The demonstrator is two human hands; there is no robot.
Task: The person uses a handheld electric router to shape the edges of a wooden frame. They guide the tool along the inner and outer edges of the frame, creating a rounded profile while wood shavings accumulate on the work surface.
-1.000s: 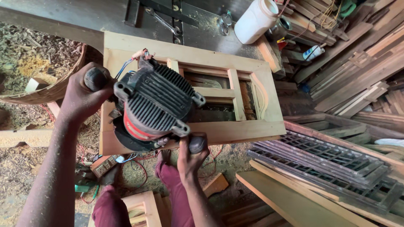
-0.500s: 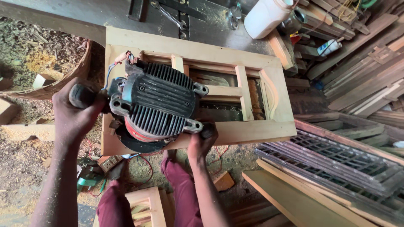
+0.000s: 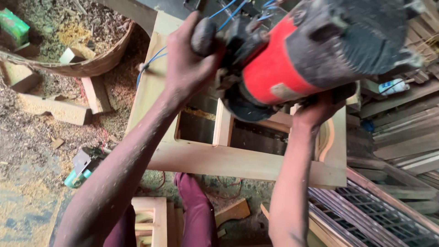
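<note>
At the bottom of the frame, dark red trouser legs [image 3: 194,206] stand between two forearms that rise toward the middle. The left hand [image 3: 185,68], upper centre-left, is wrapped tight around a dark round handle [image 3: 204,35] of a big power tool. The right hand [image 3: 318,110], right of centre, is curled under the tool's other side; its fingers seem pressed around a second handle, though the tool's body hides most of that grip. The power tool [image 3: 315,50] fills the upper right, tilted, with a red band around its middle, a black finned top and blue wires at its upper left. It is blurred, and I cannot tell whether it touches the wood.

Just below it lies a pale wooden frame [image 3: 238,160] with open panels, spanning the centre of the picture. At lower left, a small green and grey tool [image 3: 82,167] sits on the sawdust-covered floor. Wood offcuts [image 3: 57,110] lie at left, and a woven basket [image 3: 98,64] of shavings sits at upper left. Dark slatted panels [image 3: 379,210] lie at lower right.
</note>
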